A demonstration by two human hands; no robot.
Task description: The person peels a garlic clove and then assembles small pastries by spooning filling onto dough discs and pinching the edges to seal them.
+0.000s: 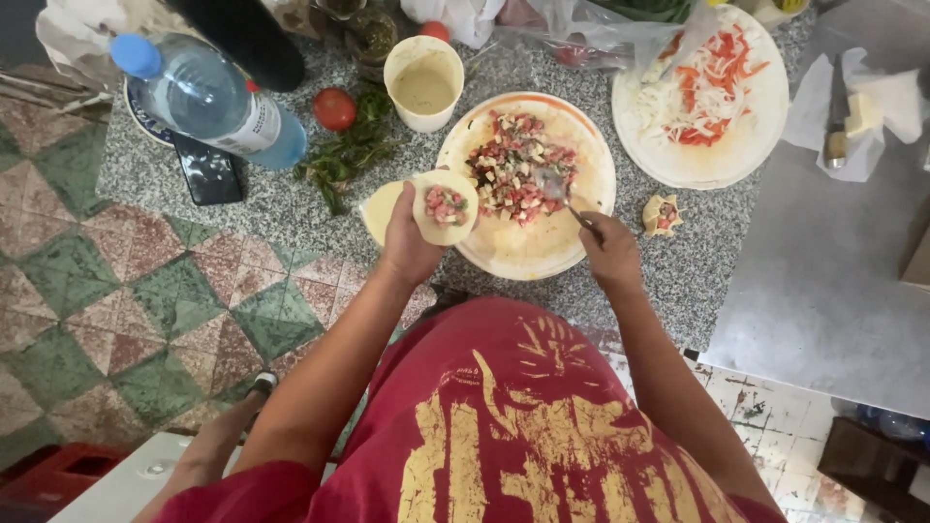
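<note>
Left hand (412, 242) cupping a round dough wrapper (446, 206) topped with pink chopped filling, right hand (610, 254) gripping a spoon (560, 192) dipped into the filling on a wide plate (528, 247), folded dumpling (663, 214) nearby on the speckled desk (291, 208), cup (423, 84) behind the plate.

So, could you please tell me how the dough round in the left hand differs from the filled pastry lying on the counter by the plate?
The dough round lies open and flat on the left hand, its chopped filling fully exposed; the filled pastry is gathered up at its edges, with filling showing only at the centre. The round is held above the granite counter; the pastry rests on it, right of the plate. Both hold the same pink-and-green mix.
</note>
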